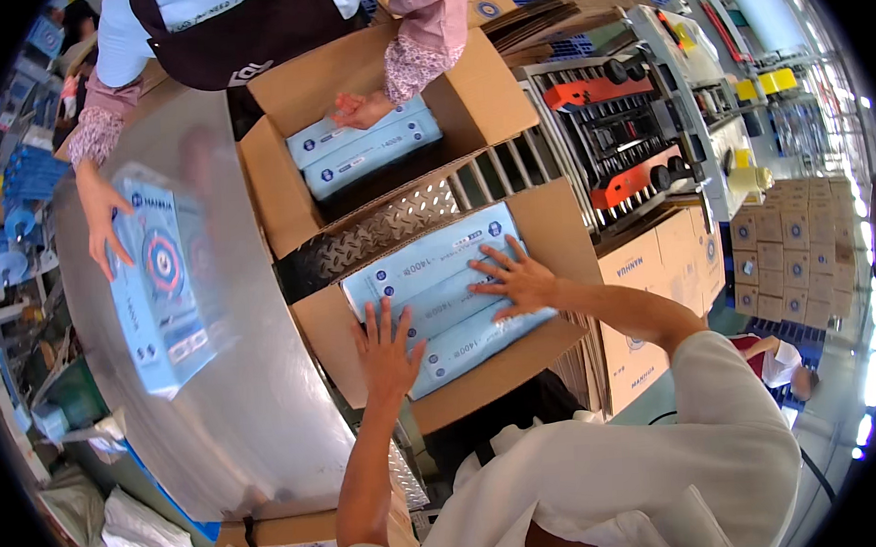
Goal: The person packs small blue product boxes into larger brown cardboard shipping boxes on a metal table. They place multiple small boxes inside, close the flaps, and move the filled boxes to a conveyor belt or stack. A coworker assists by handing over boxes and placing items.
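Left grip: our left hand [390, 363] is spread, fingers apart, at the left ends of the blue packs.
Right grip: our right hand [526, 281] is spread too, fingers fanned over their right ends.
Blue packs [432, 262]: we see three in a row, lying inside the near carton.
Near carton [493, 382]: its flaps stand open, just beside the far carton [493, 87].
Far carton: we see more light-blue packs [373, 158] inside, a co-worker's hand [362, 110] above them.
Steel desk [238, 433]: on our left, the co-worker's other hand [104, 217] touches a blurred blue box [152, 288].
Right side: we see a machine with orange arms [602, 89] beyond the metal rollers [492, 177].
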Tool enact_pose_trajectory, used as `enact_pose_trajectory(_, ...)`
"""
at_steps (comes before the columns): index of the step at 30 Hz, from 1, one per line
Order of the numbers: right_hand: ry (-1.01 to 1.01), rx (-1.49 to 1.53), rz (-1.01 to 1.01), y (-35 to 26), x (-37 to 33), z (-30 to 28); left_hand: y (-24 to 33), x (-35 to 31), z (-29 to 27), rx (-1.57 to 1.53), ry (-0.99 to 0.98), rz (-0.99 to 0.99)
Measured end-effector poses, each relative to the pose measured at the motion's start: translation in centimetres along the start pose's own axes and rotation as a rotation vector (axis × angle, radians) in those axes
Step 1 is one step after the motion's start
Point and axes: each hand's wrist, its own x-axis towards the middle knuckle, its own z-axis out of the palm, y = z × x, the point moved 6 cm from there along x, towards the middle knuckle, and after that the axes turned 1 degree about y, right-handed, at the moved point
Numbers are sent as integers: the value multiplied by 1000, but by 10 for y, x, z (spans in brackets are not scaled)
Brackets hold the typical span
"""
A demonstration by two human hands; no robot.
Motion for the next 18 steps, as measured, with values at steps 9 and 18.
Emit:
enact_pose_trajectory(9,657,607,1047,89,-107,-21,-52,-24,25,-181,205,-421)
enact_pose_trajectory(18,29,740,647,157,-94,-47,-145,-88,82,-1175,401,-1167)
